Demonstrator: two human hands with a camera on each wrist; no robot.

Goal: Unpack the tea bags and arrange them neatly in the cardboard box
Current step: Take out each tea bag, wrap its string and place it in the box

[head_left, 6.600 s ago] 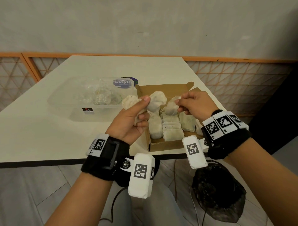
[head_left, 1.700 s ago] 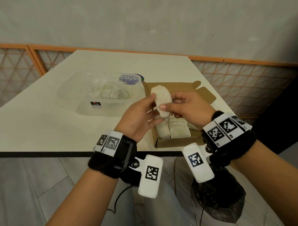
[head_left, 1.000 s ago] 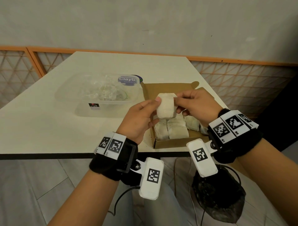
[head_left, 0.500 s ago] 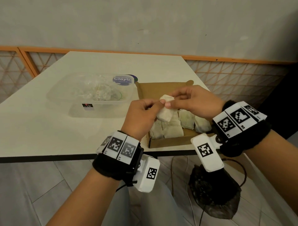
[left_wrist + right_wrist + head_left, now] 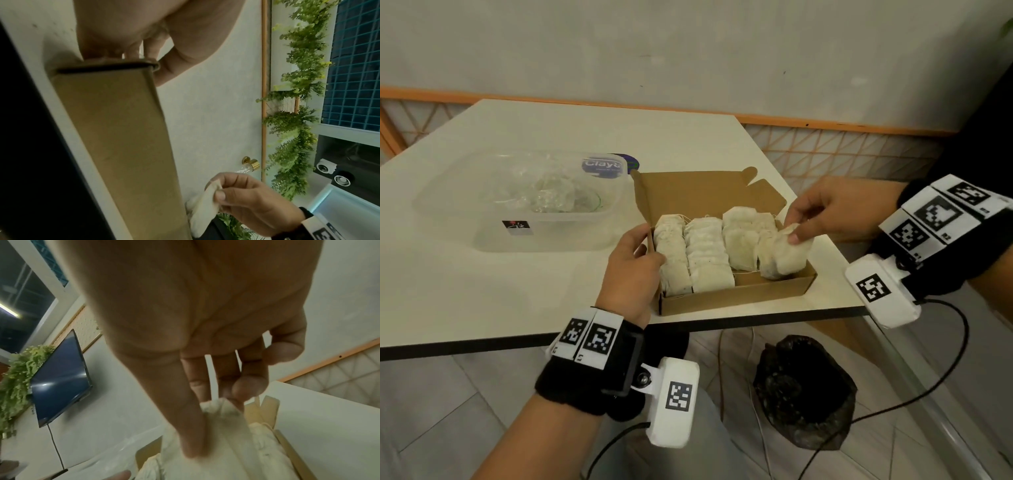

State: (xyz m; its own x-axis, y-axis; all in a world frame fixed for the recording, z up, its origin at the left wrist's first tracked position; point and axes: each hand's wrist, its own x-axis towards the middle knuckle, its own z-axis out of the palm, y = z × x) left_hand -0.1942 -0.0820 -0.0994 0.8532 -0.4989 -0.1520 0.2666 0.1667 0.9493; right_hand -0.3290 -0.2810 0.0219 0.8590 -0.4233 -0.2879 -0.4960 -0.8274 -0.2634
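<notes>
Cardboard box (image 5: pixel 739 298) sits at the near right corner of the worktop (image 5: pixel 482 281), its front wall close to the edge, lid flap standing open at the back. Left hand (image 5: pixel 631 270) grips the box's left wall, thumb inside the rim and fingers curled on the outside; the left wrist view shows the fingers clamped over that wall's top edge. Right hand (image 5: pixel 822 214) pinches a tea bag (image 5: pixel 789 253) by its upper end between thumb and fingertips, the remaining fingers loosely spread; the bag hangs at the box's right end, its lower part down among the bags already there. Inside the box, rows of tea bags (image 5: pixel 705 253) lie overlapped from the left wall across to the right, with a bare strip of floor at the front right. Risks, as judgement: the held bag sits higher than its neighbours and leans over the right wall, so if let go now it may flop outward onto the worktop or over the edge, where a black bag (image 5: pixel 803 390) sits on the floor below. Loose strings trail across the rows near the box's middle; one could snag a finger and drag a settled bag out of line. Pressing the soft paper down hard could crumple or tear it. The box is light and near the edge; if the left hand eases off during a push, it could slide. A clear plastic tub (image 5: pixel 524 202) left of the box holds crumpled wrappers, well clear.
</notes>
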